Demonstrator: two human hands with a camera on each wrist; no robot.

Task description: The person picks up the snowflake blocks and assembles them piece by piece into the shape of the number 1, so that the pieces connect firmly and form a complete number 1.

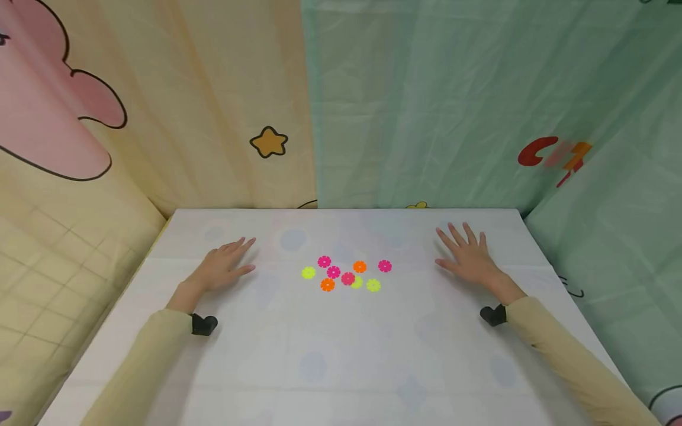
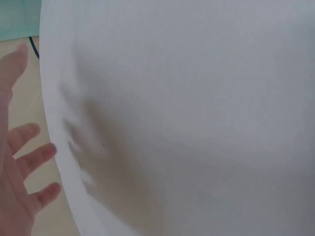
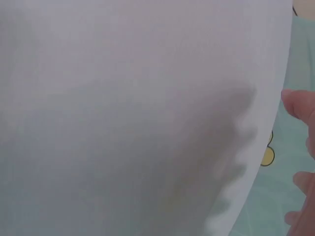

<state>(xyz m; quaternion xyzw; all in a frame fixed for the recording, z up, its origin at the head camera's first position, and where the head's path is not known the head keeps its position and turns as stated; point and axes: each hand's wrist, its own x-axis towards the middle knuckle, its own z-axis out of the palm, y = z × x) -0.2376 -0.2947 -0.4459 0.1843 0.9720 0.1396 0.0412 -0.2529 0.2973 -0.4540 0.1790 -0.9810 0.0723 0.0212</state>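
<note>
Several small flower-shaped discs lie in a loose group on the white table: pink discs (image 1: pixel 333 272), two orange discs (image 1: pixel 327 284) and three yellow-green discs (image 1: pixel 373 285). One pink disc (image 1: pixel 348 278) partly covers a yellow-green disc (image 1: pixel 357 283). To the left of the group, my left hand (image 1: pixel 224 264) is held over the table with its fingers extended and nothing in them. My right hand (image 1: pixel 470 258), its fingers spread, is over the right side, also holding nothing. Each wrist view catches part of its hand at the edge, and no discs appear there.
The white table (image 1: pixel 341 361) carries faint pale blotches. A cream curtain (image 1: pixel 213 89) and a green curtain (image 1: pixel 415 100) hang behind its far edge and along the sides. Dark wrist-worn devices (image 1: pixel 204 325) sit at both cuffs.
</note>
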